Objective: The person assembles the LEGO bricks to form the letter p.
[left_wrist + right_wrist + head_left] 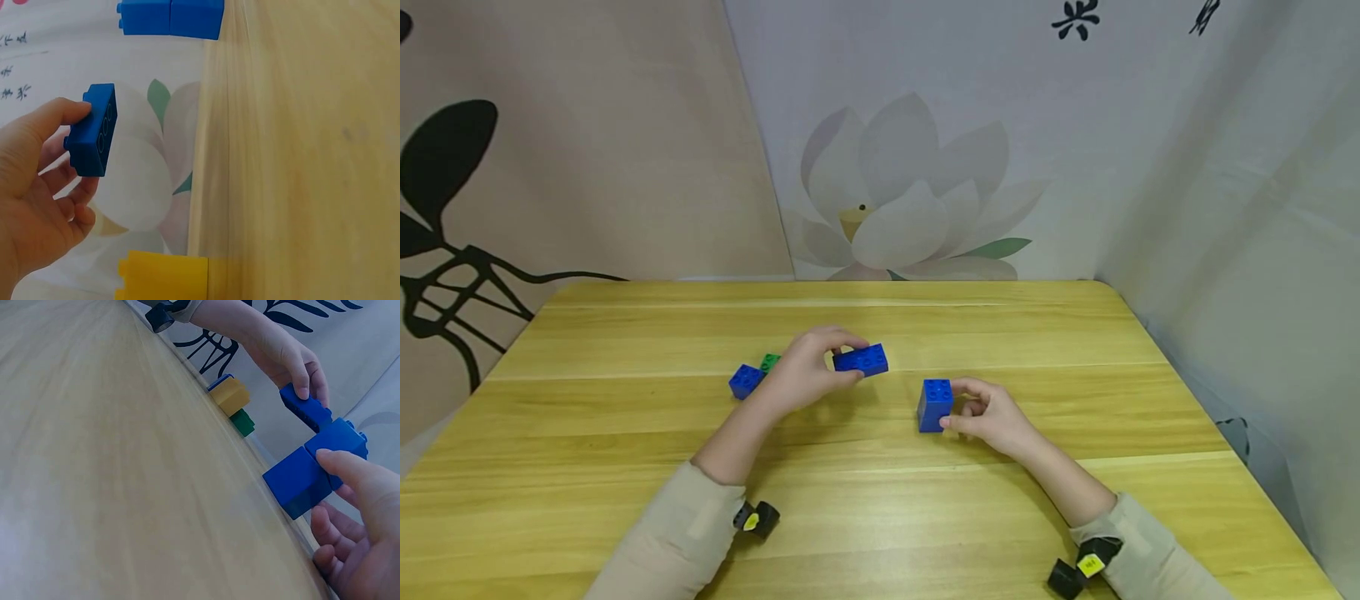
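Stack of two blue plastic studded blocks (936, 407) is standing well in from the worktop (880, 517)'s right edge; right hand (991, 414) is pinching it, likely for steadiness. Left hand (808, 367) is gripping a long blue plastic brick (862, 360) aloft by its sides, leaving the underside uncovered.

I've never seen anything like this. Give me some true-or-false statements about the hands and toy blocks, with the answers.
1. Only one hand holds something. False: the left hand holds a blue block and the right hand grips a blue stack.
2. The left hand's blue block is raised above the table. True.
3. That block is already fixed onto the blue stack. False: they are apart.
4. The blue stack is two blocks high. True.
5. Every block is blue. False: a yellow block and a green block show too.
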{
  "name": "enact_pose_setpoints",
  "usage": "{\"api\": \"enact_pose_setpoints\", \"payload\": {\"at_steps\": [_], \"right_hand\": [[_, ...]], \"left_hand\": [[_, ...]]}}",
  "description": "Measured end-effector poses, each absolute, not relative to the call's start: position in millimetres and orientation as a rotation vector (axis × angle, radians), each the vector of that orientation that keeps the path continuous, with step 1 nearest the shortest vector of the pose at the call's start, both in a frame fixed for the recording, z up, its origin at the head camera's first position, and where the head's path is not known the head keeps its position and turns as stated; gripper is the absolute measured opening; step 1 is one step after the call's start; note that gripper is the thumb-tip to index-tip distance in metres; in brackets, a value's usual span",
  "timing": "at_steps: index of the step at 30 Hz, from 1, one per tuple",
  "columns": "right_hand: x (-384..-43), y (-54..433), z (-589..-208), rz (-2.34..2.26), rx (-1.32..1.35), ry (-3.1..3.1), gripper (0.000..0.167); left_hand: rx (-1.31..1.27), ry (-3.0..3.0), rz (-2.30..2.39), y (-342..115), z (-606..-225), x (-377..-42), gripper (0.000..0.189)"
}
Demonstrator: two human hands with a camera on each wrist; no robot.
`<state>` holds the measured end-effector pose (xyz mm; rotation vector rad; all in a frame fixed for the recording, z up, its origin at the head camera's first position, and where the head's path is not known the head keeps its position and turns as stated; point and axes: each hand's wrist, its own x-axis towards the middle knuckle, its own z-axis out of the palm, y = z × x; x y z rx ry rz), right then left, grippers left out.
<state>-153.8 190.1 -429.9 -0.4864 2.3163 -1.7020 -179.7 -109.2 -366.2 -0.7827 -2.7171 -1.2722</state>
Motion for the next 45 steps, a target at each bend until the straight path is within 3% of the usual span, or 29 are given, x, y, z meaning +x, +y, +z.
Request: {"api": "enact_pose_setpoints", "payload": {"at_steps": [45], "right_hand": [[-149.8, 187.4, -424.6, -1.915, -0.544, 2.223, 0.038]], "left_hand": [[-1.162, -2.570, -1.373, -51.1, -358.3, -158.2, 0.033]]}}
